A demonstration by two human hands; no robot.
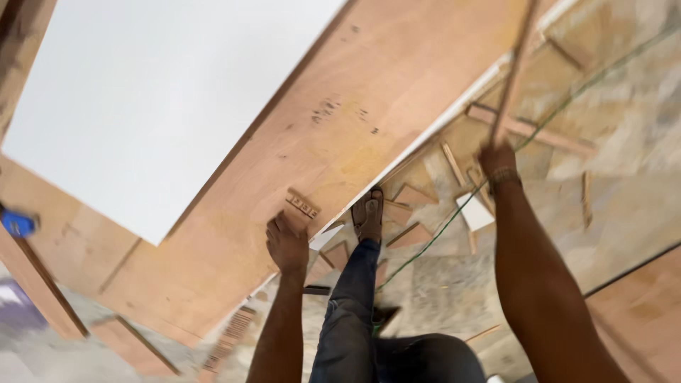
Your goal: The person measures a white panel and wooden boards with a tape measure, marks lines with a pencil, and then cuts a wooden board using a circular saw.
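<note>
Pressing down near the lower middle of the frame, the left hand (286, 243) rests with its fingers curled on the edge of a large plywood board (340, 135), just beside a small dark stamped mark on the wood; it grips nothing, only bears on the board's surface. Right of centre, the right hand (496, 162) is closed around the lower end of a thin wooden stick (514, 71), which runs steeply up from the fist to the top edge of the frame; a band sits on that wrist. Between the two forearms, one leg in dark blue jeans (347, 312) stretches away from the camera, ending in a sandalled foot (368, 213) set on the floor just beside the board's pale edge. On top of the plywood, filling the upper left of the frame, lies a white sheet (149, 99), its long edge parallel to the board's. A thin green cord (454, 216) crosses the floor diagonally from the lower middle toward the upper right, passing close under the right wrist. Around the foot and to the right, wooden offcuts (415, 234) and strips are scattered over the mottled stone floor (624, 163). At the far left edge sits a small blue object (15, 223), too blurred to identify.
</note>
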